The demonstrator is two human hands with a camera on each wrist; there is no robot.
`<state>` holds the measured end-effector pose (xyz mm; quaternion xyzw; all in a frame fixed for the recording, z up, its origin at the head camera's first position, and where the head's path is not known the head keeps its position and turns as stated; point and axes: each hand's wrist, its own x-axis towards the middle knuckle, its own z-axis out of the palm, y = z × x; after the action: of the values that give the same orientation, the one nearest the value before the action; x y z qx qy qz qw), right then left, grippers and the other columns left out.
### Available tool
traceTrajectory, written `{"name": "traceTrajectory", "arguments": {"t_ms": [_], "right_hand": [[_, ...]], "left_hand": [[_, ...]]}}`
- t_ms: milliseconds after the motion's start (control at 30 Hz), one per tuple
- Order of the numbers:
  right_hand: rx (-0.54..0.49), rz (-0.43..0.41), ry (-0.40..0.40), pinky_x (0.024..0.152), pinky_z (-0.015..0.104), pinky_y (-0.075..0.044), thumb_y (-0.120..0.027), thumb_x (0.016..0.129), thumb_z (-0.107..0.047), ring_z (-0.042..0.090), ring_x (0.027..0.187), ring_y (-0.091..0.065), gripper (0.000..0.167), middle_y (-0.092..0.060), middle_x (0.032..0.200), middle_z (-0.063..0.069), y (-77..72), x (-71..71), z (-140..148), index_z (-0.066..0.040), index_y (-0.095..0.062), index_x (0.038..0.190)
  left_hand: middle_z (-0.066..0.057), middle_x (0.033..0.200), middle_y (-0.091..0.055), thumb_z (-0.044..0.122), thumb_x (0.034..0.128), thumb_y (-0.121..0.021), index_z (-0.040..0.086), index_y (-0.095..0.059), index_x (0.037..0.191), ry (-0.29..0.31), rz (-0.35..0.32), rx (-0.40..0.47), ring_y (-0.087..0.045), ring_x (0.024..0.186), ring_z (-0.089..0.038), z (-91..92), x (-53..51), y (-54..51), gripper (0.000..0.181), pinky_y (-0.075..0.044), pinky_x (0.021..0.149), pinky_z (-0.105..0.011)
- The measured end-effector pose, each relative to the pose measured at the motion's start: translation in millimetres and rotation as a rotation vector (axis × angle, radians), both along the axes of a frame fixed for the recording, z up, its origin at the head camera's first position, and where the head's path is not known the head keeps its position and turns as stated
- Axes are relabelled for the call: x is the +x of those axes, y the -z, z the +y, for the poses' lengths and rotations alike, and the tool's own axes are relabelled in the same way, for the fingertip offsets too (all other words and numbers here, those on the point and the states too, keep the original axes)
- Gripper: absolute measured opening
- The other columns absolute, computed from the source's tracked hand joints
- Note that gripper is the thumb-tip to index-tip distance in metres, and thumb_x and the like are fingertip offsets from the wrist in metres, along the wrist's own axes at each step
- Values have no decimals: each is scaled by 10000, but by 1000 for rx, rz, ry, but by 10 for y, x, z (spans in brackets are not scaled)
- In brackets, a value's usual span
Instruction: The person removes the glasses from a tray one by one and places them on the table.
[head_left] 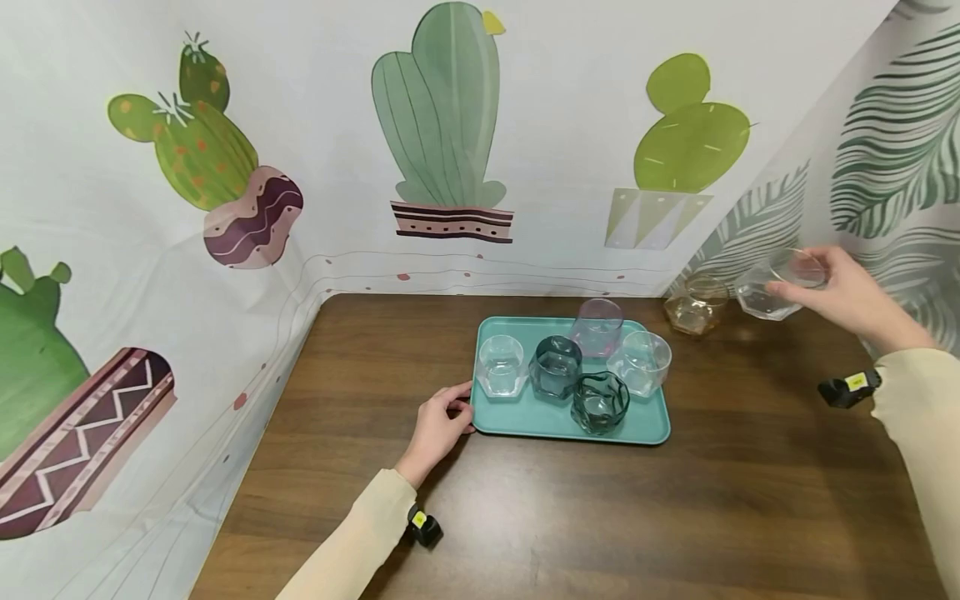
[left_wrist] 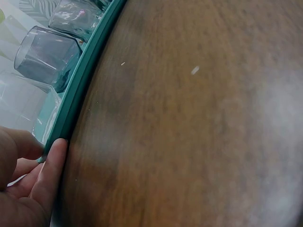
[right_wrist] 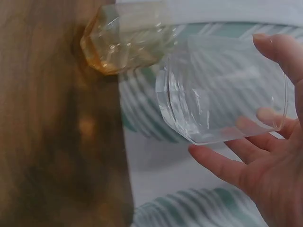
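Observation:
My right hand (head_left: 847,287) holds a clear faceted glass (right_wrist: 227,90) in the air at the table's back right, thumb on one side and fingers on the other. The glass is tilted in the head view. Close by on the table stands an amber glass (head_left: 693,312). My left hand (head_left: 437,429) pinches the left edge of a teal tray (head_left: 525,423) between thumb and fingers. On the tray stand a clear glass (head_left: 501,375), a grey glass (head_left: 556,377), a pinkish glass (head_left: 597,321), a dark green wavy glass (head_left: 600,408) and another clear glass (head_left: 643,371).
A brown wooden table (head_left: 600,517) bears everything. Behind it hangs a white cloth (head_left: 558,125) printed with cacti, and a leaf-patterned cloth (head_left: 892,183) closes off the right side. The amber glass stands near the back edge.

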<state>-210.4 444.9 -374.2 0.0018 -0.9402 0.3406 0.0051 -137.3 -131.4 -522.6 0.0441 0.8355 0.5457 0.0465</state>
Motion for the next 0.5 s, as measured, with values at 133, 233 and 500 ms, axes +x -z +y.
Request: {"name": "traceTrajectory", "arguments": {"t_ms": [133,233,500], "right_hand": [[1,-2,38,1161,680,-311,-666,994,-408,604,1342,-351,872,-349,1486,442,152,-36,61,155,-263,1525],[11,-7,53,1118,687,-347,-656,996,-431,621,1329,-363,925,-338,1482,463,257,-57,86,180,-216,1532],[31,-20,87,960,733,-391,-616,1005,-459,642,1274,-373,946,-332,1418,483,527,-114,98,224,-188,1501]], "left_hand": [[-143,1204,-676,-46,932,-624,33,-660,1389,-1,7,-3,-680,924,-189,-8,3,-7,465,-658,651,-232],[-149,1210,-676,-53,929,-623,23,-659,1387,2,14,-3,-680,928,-192,-6,4,-13,466,-658,646,-235],[-137,1220,-670,-48,937,-622,39,-654,1399,-2,-5,-4,-671,936,-190,7,8,-1,471,-657,648,-233]]}}
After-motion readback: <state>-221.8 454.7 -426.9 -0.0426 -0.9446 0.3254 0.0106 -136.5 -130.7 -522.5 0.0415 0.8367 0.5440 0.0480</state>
